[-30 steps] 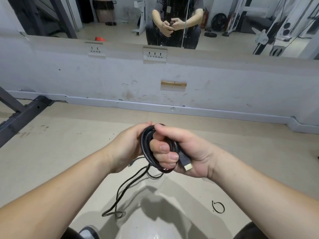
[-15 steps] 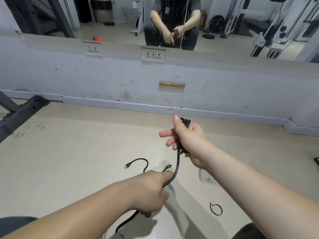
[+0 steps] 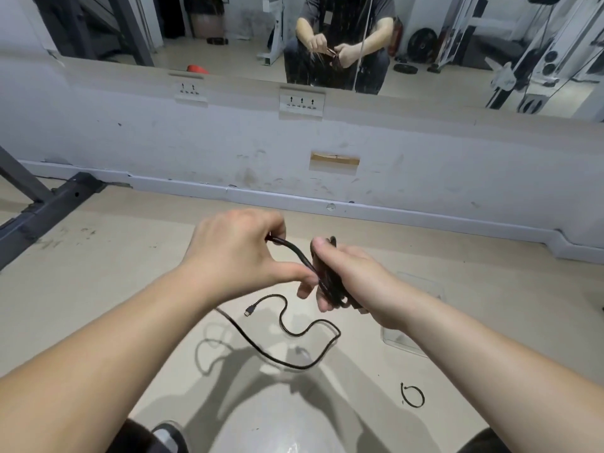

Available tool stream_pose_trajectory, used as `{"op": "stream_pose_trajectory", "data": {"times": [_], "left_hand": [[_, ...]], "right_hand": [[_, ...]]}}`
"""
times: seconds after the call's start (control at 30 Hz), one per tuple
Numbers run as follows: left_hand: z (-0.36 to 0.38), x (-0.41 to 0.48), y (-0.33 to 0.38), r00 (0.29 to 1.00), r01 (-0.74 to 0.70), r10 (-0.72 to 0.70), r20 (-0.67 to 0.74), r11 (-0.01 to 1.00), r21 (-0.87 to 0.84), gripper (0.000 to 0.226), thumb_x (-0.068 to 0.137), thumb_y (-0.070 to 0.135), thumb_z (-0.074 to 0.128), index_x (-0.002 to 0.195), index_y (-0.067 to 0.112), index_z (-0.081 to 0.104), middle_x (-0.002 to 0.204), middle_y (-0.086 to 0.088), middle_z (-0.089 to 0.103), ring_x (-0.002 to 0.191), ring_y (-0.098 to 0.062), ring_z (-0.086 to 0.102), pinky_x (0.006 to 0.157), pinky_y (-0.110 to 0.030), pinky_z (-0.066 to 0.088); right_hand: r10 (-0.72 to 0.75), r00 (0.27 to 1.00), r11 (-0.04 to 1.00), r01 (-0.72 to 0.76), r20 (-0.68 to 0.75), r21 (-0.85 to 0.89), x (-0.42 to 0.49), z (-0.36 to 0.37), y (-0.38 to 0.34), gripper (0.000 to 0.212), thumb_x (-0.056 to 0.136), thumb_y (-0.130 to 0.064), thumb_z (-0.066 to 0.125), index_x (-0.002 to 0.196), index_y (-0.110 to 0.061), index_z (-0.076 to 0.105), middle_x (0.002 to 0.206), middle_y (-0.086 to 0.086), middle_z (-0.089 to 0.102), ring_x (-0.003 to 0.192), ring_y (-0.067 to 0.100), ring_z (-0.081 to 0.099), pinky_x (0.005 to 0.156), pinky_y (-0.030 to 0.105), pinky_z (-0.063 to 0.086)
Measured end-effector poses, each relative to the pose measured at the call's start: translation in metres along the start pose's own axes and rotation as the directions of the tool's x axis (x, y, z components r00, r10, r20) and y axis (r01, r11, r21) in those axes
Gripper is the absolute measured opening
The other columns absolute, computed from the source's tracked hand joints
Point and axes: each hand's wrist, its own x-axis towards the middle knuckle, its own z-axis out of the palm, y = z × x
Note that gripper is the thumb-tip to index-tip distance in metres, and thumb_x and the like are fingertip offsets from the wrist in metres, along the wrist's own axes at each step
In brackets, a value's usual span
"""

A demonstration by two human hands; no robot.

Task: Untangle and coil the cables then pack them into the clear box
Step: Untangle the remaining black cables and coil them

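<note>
A black cable (image 3: 295,253) is held in both hands above the floor (image 3: 114,273). The left hand (image 3: 235,253) is closed on one strand: its fingers (image 3: 258,225) are curled over the strand and the thumb is pressed against it from below. The wound part, a coil (image 3: 331,289), is gripped in the right hand (image 3: 359,282), with the thumb laid on top and the fingers (image 3: 323,304) curled round it from beneath. A short arc of cable is stretched between the two hands. The loose remainder is hung from under the left hand and laid in curves on the floor, ending in a small plug (image 3: 249,311) just below the hands. A clear box (image 3: 408,341) is seen on the floor to the right, partly hidden under the right forearm. A small black ring (image 3: 412,395) is lying on the floor nearer the person. Both hands are reflected in a mirror (image 3: 228,27) above the wall sockets (image 3: 302,101).
</note>
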Motion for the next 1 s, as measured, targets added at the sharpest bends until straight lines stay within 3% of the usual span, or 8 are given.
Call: {"op": "stream_pose_trajectory", "data": {"times": [0.13,0.3,0.37,0.47,0.6,0.77,0.9,1.0], "left_hand": [[0.0,0.001,-0.01,0.992,-0.105,0.126,0.025,0.907,-0.408,0.034,0.075,0.061,0.079,0.085,0.032,0.064,0.079,0.012,0.06,0.077,-0.009,0.057,0.063,-0.028,0.045],[0.007,0.003,-0.006,0.983,-0.173,0.176,-0.048,0.818,-0.549,0.01,0.09,0.03,0.078,0.091,0.026,0.068,0.087,0.011,0.061,0.078,-0.015,0.06,0.068,-0.021,0.046],[0.012,0.002,-0.005,0.996,-0.086,0.088,-0.026,0.797,-0.598,0.011,0.09,0.03,0.079,0.088,0.031,0.069,0.08,0.008,0.061,0.071,-0.01,0.056,0.065,-0.022,0.046],[0.019,-0.002,0.0,0.989,0.112,-0.005,0.15,0.688,-0.717,0.014,0.092,0.039,0.075,0.088,0.027,0.071,0.072,0.004,0.062,0.067,-0.007,0.054,0.066,-0.022,0.047],[0.033,-0.01,0.01,0.913,0.358,-0.032,0.406,0.538,-0.763,0.033,0.108,0.044,0.047,0.099,0.026,0.073,0.086,0.005,0.069,0.08,-0.011,0.059,0.084,-0.037,0.049],[0.046,-0.015,0.02,0.808,0.583,-0.012,0.589,0.161,-0.796,0.049,0.111,0.046,0.033,0.093,0.026,0.075,0.083,-0.008,0.07,0.085,-0.029,0.068,0.09,-0.046,0.051],[0.065,-0.03,0.021,0.656,0.697,-0.111,0.746,0.468,-0.543,0.045,0.112,0.044,0.029,0.129,0.017,0.061,0.091,-0.014,0.068,0.066,-0.024,0.062,0.073,-0.039,0.051],[0.073,-0.048,0.034,0.564,0.664,-0.05,0.824,0.62,-0.417,0.041,0.111,0.045,0.027,0.141,0.023,0.043,0.078,-0.013,0.063,0.047,-0.019,0.057,0.055,-0.029,0.05]], "right_hand": [[0.007,0.994,0.998,-0.014,0.111,0.062,-0.007,0.005,-0.002,0.034,0.111,-0.041,0.034,0.101,-0.012,0.048,0.089,0.017,0.075,0.049,0.015,0.059,0.041,0.015,0.036],[-0.012,0.975,0.979,-0.034,0.222,0.2,-0.009,0.004,-0.008,0.045,0.11,-0.048,0.03,0.102,-0.006,0.048,0.094,0.028,0.074,0.063,0.025,0.068,0.056,0.021,0.051],[-0.04,0.962,0.97,-0.027,0.269,0.24,-0.012,0.006,-0.009,0.052,0.107,-0.052,0.034,0.102,-0.003,0.049,0.095,0.029,0.074,0.072,0.031,0.069,0.07,0.031,0.055],[-0.064,0.948,0.98,0.001,0.311,0.198,-0.015,0.005,-0.006,0.057,0.108,-0.043,0.039,0.105,0.012,0.055,0.069,0.007,0.072,0.059,0.023,0.059,0.059,0.023,0.048],[-0.081,0.958,0.95,-0.009,0.275,0.311,-0.018,-0.002,-0.009,0.039,0.109,-0.033,0.042,0.086,-0.003,0.054,0.073,0.016,0.063,0.051,0.023,0.052,0.051,0.026,0.044],[-0.091,0.967,0.85,-0.05,0.24,0.525,-0.016,-0.002,-0.012,0.031,0.106,-0.034,0.043,0.084,-0.014,0.042,0.073,0.015,0.061,0.045,0.021,0.053,0.049,0.029,0.042],[-0.08,0.996,0.668,0.019,0.045,0.744,-0.005,-0.013,-0.014,0.031,0.104,-0.037,0.049,0.082,-0.015,0.05,0.078,0.015,0.07,0.05,0.02,0.059,0.051,0.028,0.05],[-0.026,0.985,0.819,0.118,-0.169,0.561,0.003,-0.014,-0.006,0.042,0.107,-0.041,0.044,0.09,-0.008,0.063,0.093,0.02,0.077,0.054,0.021,0.059,0.055,0.027,0.048]]}}
